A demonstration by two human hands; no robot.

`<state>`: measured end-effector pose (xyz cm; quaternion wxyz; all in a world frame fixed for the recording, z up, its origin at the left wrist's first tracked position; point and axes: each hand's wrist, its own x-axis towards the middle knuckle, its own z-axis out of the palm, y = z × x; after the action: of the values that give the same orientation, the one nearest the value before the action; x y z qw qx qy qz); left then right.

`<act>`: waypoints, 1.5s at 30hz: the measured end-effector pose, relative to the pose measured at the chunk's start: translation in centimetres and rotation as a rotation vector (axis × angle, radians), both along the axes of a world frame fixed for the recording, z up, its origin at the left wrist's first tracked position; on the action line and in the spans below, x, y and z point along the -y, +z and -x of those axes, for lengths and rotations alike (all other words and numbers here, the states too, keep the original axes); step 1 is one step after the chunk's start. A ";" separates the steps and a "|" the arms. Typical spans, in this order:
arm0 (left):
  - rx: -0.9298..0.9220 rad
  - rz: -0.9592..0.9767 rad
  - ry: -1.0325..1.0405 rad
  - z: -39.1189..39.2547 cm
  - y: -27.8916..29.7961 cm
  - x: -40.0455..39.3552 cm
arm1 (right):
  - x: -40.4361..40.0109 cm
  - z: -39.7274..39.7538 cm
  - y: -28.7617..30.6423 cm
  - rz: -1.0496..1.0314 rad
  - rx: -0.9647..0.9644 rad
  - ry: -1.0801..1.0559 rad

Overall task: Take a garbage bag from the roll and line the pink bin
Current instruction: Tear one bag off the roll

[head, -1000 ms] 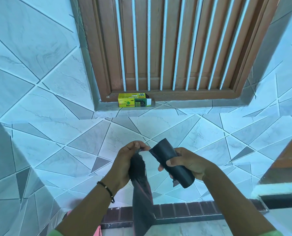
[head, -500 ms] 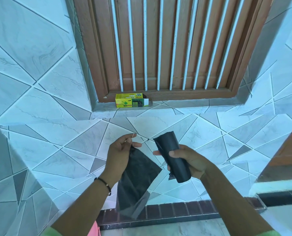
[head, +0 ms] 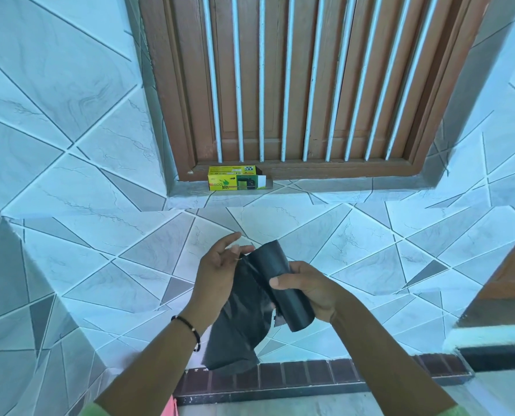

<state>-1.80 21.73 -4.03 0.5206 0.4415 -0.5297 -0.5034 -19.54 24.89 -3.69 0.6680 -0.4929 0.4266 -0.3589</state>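
Garbage bag roll (head: pixel 289 291) — black, held in mid-air in front of the tiled wall (head: pixel 70 163), tilted with its lower end toward the right. The right hand (head: pixel 308 291) grips it, fingers curled round the roll and thumb across its front. A loose garbage bag (head: pixel 238 325) hangs down from the roll's upper end, partly unfolded, its lower edge level with the dark brick strip (head: pixel 310 375) at the foot of the wall. The left hand (head: pixel 220 273) pinches the bag's top edge between thumb and forefinger; the remaining fingers are spread and relaxed. A beaded bracelet (head: pixel 190 328) sits on the left wrist. A sliver of pink (head: pixel 169 408) shows at the bottom edge beside the left forearm — too little visible to identify. Above, a yellow-green bin-liner box (head: pixel 235 182) lies on the window ledge (head: pixel 340 187), against the brown wooden frame with white bars (head: pixel 307 85).
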 end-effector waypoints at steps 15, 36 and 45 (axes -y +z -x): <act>0.443 0.099 -0.112 -1.1 -0.9 -0.5 | 0.1 4.4 1.5 0.002 0.099 0.146; 0.719 0.280 -0.046 -2.4 -1.0 -0.4 | 1.7 2.8 1.1 0.063 -0.030 -0.196; 0.808 0.271 -0.070 -4.1 -1.6 0.2 | 2.2 3.7 1.2 0.076 0.016 -0.373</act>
<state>2.29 21.57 -5.63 0.3073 0.5126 -0.7671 -0.2333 -23.19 22.74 -2.54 0.5741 -0.4273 0.4916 -0.4962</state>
